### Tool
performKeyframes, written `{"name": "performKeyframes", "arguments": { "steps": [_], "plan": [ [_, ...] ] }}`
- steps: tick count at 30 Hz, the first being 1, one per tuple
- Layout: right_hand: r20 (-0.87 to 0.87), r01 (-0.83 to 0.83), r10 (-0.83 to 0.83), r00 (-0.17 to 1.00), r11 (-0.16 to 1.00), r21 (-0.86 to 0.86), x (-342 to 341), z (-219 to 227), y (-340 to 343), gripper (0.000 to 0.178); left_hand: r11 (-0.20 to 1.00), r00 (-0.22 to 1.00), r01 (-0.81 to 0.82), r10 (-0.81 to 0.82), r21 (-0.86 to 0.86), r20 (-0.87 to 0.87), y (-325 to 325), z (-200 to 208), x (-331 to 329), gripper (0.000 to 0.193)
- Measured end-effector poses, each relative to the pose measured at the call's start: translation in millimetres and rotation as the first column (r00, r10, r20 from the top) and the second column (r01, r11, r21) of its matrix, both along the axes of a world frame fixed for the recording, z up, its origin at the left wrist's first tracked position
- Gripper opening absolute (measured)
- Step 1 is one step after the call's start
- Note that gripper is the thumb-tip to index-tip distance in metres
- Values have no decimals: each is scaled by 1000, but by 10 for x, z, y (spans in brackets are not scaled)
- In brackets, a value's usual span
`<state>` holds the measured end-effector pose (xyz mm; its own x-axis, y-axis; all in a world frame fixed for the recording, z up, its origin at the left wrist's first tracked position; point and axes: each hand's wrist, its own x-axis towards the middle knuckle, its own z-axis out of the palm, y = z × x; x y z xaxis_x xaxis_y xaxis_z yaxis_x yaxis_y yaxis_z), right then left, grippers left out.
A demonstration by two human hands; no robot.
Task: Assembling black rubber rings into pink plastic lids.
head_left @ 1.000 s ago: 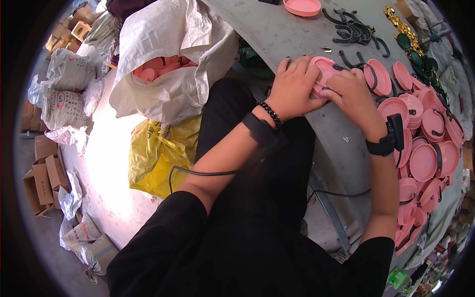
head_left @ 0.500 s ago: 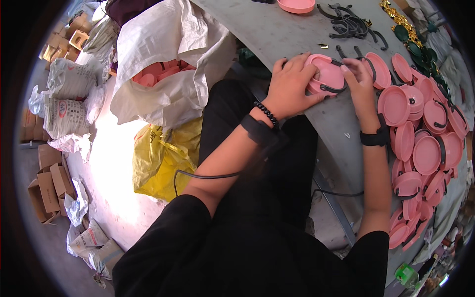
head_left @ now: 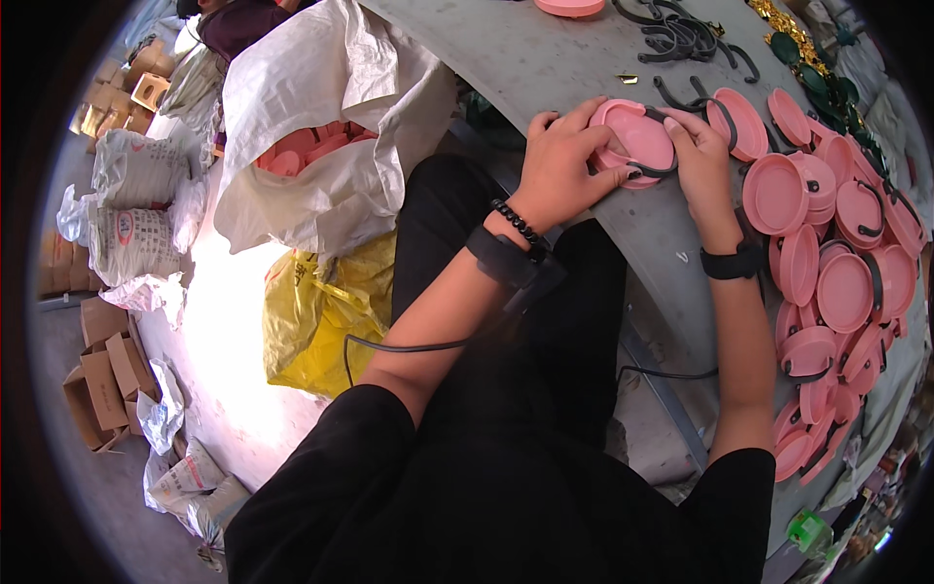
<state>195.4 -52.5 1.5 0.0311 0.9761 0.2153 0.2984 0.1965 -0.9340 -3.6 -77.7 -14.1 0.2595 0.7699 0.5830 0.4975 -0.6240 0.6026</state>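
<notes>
Over the grey table, both hands hold one round, shallow pink plastic dish (head_left: 644, 138). My left hand (head_left: 566, 164) wraps its left side, with the thumb at the lower rim and the fingers along the far side. A curved dark grey handle (head_left: 655, 173) runs around the dish's right side. My right hand (head_left: 700, 161) is closed on the handle's upper right part, thumb and fingers pressed against it. The palm side of my right hand is partly hidden. Just right of that hand lies another pink dish (head_left: 744, 125) with a dark handle.
Loose dark handles (head_left: 671, 39) lie on the far table (head_left: 516, 58). A heap of pink dishes (head_left: 844, 297) covers the right side, beside gold pieces (head_left: 778, 24) and dark green pieces (head_left: 815, 80). At left, a white sack (head_left: 282, 97) holds pink parts, above a yellow bag (head_left: 321, 326).
My right hand's fingers have closed in on the handle's upper end. The dish stays in my left hand, shifted slightly left in view. The whole view has moved a little.
</notes>
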Motion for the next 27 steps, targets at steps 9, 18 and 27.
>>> {"name": "performKeyframes", "arguments": {
  "steps": [9,18,27],
  "plan": [
    [50,76,-77,996,997,24,-37,11,17,25,998,998,-54,53,38,21,-58,-11,64,30],
    [46,-68,69,997,998,-17,-10,88,43,24,999,999,-36,36,6,-2,-85,18,67,32],
    [106,-169,173,979,985,-44,51,234,29,24,999,998,-7,5,-36,-59,-78,15,29,33]
  ]
}}
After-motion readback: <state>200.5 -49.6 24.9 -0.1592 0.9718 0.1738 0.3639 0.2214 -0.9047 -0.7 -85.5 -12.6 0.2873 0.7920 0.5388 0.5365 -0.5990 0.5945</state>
